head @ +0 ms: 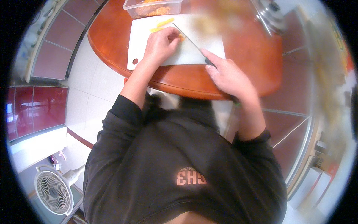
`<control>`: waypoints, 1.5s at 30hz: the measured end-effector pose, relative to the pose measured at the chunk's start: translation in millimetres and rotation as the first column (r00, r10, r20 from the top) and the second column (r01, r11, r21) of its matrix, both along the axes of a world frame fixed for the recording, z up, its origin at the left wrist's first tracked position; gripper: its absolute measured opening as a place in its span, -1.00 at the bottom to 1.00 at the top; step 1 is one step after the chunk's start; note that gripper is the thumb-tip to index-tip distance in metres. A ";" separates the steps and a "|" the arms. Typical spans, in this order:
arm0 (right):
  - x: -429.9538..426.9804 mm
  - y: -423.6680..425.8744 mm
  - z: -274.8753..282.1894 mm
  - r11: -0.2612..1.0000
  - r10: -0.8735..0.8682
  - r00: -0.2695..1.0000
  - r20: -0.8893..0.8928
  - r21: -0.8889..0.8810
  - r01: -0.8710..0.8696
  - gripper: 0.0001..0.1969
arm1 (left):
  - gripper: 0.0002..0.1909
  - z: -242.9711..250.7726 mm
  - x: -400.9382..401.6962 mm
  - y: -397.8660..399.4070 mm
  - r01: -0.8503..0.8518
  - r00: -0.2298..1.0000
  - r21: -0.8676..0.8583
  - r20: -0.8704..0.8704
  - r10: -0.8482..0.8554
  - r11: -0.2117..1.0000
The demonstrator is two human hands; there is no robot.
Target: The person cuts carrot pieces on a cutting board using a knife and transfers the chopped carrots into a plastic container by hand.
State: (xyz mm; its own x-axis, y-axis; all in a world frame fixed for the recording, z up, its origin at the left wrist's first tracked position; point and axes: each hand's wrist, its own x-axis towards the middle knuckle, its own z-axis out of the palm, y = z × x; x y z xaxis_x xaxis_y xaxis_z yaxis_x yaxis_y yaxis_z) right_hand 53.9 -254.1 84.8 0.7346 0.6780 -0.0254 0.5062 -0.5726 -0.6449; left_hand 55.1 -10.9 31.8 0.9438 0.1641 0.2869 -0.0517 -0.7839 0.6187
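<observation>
A white cutting board [193,57] lies near the front edge of the table. My left hand [162,43] rests on it with curled fingers, holding down orange vegetable pieces [181,37] that it partly hides. My right hand [228,74] grips a kitchen knife [190,41] by its dark handle. The thin blade slants up and left across the board, close beside my left fingertips. Past my left hand lies a yellow-orange vegetable strip [165,22], and a second strip [156,29] pokes out by the knuckles.
Behind the board stands a clear plastic container [152,9] with shredded orange food. A shiny transparent or metal object [267,16] sits at the back right of the reddish wooden table [251,56]. Blurred yellowish shapes cover part of the upper right. A fan [53,191] stands at lower left.
</observation>
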 end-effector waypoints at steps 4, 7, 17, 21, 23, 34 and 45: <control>-6.6 -0.3 7.6 0.999 0.039 0.996 -0.080 0.035 -0.036 -0.51 | -0.85 -2.0 -5.0 1.1 0.008 0.999 -0.004 0.037 -0.008 1.000; -11.4 2.5 18.1 0.999 0.031 0.992 -0.121 -0.009 -0.032 -0.50 | -0.87 -3.4 -5.9 -0.2 -0.008 0.998 0.056 0.056 0.005 0.998; -19.3 4.3 9.9 0.988 0.042 0.992 -0.123 -0.141 -0.059 -0.45 | -0.89 -3.4 -4.6 -0.9 0.001 0.994 0.158 0.109 -0.018 0.988; -19.0 7.2 17.6 0.975 0.069 0.988 -0.139 -0.200 -0.096 -0.48 | -0.89 -3.4 -5.0 -1.2 -0.011 0.994 0.132 0.106 -0.003 0.991; -18.5 9.4 18.1 0.974 0.058 0.986 -0.155 -0.209 -0.090 -0.49 | -0.89 -2.6 -4.7 -1.2 -0.014 0.996 0.124 0.086 0.003 0.992; -18.6 12.8 -2.2 0.999 0.022 0.996 -0.087 -0.047 -0.026 -0.49 | -0.89 -5.2 -4.1 -2.1 -0.012 0.994 0.117 0.105 0.000 0.993; -25.2 11.5 23.2 0.980 0.027 0.981 -0.191 -0.188 -0.064 -0.51 | -0.90 -5.5 -2.1 -0.2 0.000 0.994 0.138 0.104 -0.014 0.990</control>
